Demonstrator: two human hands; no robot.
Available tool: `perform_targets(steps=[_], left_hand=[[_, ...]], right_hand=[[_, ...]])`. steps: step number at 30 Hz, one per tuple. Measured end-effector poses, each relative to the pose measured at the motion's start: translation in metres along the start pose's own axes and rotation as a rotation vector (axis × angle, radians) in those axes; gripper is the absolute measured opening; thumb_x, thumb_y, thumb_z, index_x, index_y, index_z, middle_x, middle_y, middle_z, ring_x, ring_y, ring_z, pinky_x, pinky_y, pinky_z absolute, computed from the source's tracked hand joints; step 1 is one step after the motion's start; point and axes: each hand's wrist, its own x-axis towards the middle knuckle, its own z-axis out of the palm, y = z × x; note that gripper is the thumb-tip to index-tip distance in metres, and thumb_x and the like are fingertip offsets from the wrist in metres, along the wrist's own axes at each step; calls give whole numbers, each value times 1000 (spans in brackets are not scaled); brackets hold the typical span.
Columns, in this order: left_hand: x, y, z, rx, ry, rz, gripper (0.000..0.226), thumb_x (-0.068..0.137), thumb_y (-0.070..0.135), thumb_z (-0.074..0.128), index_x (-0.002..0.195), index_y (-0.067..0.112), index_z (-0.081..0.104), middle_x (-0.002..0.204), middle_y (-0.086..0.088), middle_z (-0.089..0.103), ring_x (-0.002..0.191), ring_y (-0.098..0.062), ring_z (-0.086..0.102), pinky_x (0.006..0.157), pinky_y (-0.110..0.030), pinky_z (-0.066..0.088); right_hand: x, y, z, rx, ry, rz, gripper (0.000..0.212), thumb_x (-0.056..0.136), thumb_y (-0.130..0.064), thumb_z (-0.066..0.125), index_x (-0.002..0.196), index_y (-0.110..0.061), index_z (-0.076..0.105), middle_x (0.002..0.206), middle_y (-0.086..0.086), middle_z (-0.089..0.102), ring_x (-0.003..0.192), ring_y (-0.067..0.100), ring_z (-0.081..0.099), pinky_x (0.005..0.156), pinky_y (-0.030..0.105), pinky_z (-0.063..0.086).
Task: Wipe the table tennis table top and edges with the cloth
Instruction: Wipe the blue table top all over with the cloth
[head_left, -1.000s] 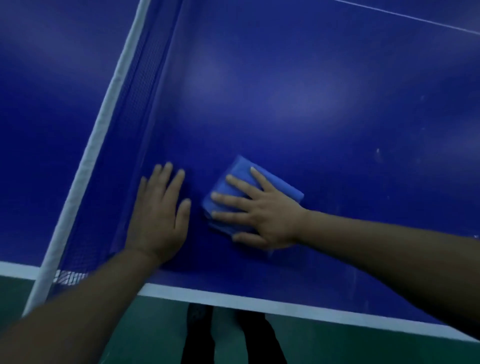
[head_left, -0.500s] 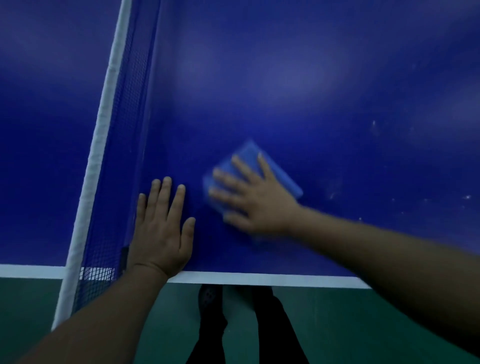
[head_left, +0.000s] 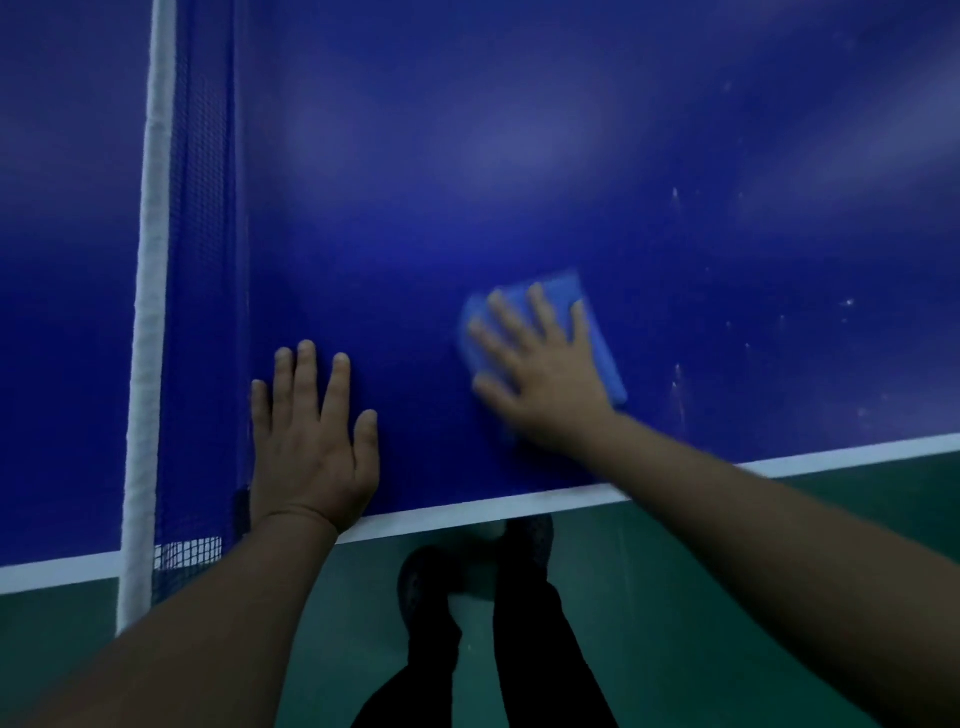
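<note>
While one cloth (head_left: 597, 332) lies pressed, two hands (head_left: 311, 441) flatten.

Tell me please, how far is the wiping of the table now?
Done: nothing can be confirmed; the blue top near the net shows no specks. In hand: the right hand presses the folded cloth flat on the table, while the left hand rests flat beside the net. Left: pale specks to the right of the cloth, and the white edge, which the cloth is not touching.
</note>
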Motion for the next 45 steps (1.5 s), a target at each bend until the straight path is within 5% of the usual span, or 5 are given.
perform_targets(steps=[12,20,30,37,45], left_hand=[[0,-2,1,0,-3,51,65,99,47,24,156,16,34,166,-12,20,155,-31,7,124,-55,1],[-1,0,1,-27,18,72,60,100,47,28,155,25,35,167,-13,17,155,-32,7,123,-59,4],[0,0,0,-10,-14,67,62,99,51,27,154,25,38,165,-12,23,154,-33,9,124,-56,1],[-2,2,-2,14,-33,61,64,99,53,21,157,28,32,167,-10,18,155,-31,4,124,-55,-2],[-2,5,-3,53,-50,46,67,98,56,16,158,28,27,167,-11,15,155,-31,3,123,-56,-1]], right_hand=[[24,61,-20,71,-33,723,64,102,-62,25,160,-40,8,169,-10,-3,155,29,-8,119,66,-5],[-87,-36,11,17,-40,45,61,99,-61,34,155,-39,30,166,-5,23,154,33,14,119,68,7],[-74,97,-19,108,1,1031,65,102,-61,25,161,-38,10,170,-5,0,155,31,-6,118,68,-3],[-122,21,7,-37,-92,49,63,99,-65,29,156,-38,21,166,-4,21,154,33,13,119,68,9],[-119,147,-29,110,-8,1058,66,101,-63,20,161,-39,7,170,-6,-3,155,29,-8,119,66,-4]])
